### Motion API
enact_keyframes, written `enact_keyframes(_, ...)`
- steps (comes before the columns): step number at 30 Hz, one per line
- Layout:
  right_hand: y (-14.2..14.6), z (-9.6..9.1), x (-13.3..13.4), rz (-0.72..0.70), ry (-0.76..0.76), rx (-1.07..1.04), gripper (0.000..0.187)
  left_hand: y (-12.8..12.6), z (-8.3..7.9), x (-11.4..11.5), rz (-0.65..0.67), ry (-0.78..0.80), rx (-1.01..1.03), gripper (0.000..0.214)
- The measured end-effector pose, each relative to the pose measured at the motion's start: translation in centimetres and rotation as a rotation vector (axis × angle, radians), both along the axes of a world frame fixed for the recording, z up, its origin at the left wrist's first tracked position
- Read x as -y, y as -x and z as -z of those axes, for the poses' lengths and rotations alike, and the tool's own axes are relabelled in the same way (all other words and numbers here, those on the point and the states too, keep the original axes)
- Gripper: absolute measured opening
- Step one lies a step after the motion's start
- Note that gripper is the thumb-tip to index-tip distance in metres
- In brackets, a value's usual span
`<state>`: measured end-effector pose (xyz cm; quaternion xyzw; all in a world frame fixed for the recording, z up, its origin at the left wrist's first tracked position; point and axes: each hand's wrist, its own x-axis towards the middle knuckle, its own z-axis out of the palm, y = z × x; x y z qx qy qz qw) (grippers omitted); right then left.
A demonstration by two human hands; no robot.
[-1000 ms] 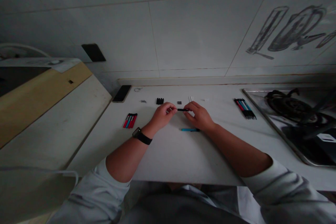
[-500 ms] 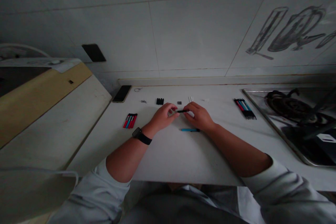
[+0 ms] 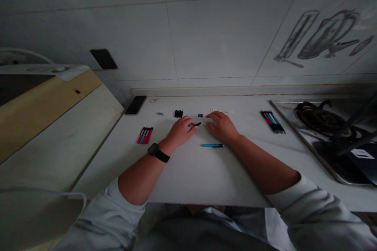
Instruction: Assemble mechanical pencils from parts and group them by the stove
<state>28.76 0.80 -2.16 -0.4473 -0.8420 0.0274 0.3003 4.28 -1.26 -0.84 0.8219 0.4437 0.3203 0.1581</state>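
My left hand (image 3: 180,131) rests on the white counter (image 3: 188,172) and pinches a short black pen part (image 3: 196,124) whose tip sticks out to the right. My right hand (image 3: 221,125) lies just right of it, fingers stretched toward small white pieces (image 3: 213,110) at the back, holding nothing that I can see. A blue pen (image 3: 212,145) lies on the counter just in front of my right wrist. A small black piece (image 3: 200,115) sits between the two hands, further back.
A bundle of red and blue pens (image 3: 145,135) lies at left, another bundle of pens (image 3: 272,121) at right. Black caps (image 3: 178,113), tiny springs (image 3: 160,113) and a phone (image 3: 135,104) line the back. A gas stove (image 3: 330,125) stands at right.
My right hand let go of the black part and moved back toward the white pieces. My left hand kept the part and drew slightly down-left.
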Motion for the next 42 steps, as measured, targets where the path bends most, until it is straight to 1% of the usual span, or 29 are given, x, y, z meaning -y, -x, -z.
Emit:
enact_keyframes(4, 0.4, 0.1, -1.2, 0.123, 0.098, 0.177, 0.040, 0.1, 0.5, -0.2, -0.029, -0.011, -0.014, 0.004)
enact_keyframes(7, 0.9, 0.1, -1.2, 0.162, 0.153, 0.258, 0.045, 0.2, 0.8, -0.4, -0.027, -0.012, -0.021, 0.004)
enact_keyframes(10, 1.1, -0.1, -1.0, 0.175, 0.175, 0.286, 0.042, 0.3, 0.9, -0.5, -0.023, -0.018, -0.023, 0.004)
enact_keyframes(16, 0.7, 0.0, -1.3, 0.148, 0.123, 0.223, 0.037, 0.4, 0.9, -0.4, -0.021, -0.024, -0.010, 0.003)
enact_keyframes(24, 0.4, 0.0, -1.3, 0.092, 0.104, 0.226, 0.024, 0.4, 0.8, -0.4, -0.019, -0.025, -0.024, 0.004)
enact_keyframes(28, 0.1, -0.3, -1.2, 0.112, 0.090, 0.215, 0.027, 0.4, 0.6, -0.4, -0.022, -0.018, -0.023, 0.003)
enact_keyframes(32, 0.1, -0.2, -1.1, 0.126, 0.094, 0.239, 0.020, 0.3, 0.6, -0.3, -0.020, -0.019, -0.031, 0.004)
enact_keyframes(35, 0.2, -0.1, -1.1, 0.128, 0.081, 0.243, 0.019, 0.3, 0.6, -0.4, -0.021, -0.018, -0.035, 0.004)
enact_keyframes(38, 0.2, -0.2, -1.0, 0.088, 0.064, 0.190, 0.020, 0.3, 0.8, -0.5, -0.022, -0.016, -0.029, 0.004)
enact_keyframes(42, 0.1, -0.5, -0.4, 0.001, 0.052, 0.025, 0.021, 0.4, 0.8, -0.5, -0.015, -0.016, -0.024, 0.003)
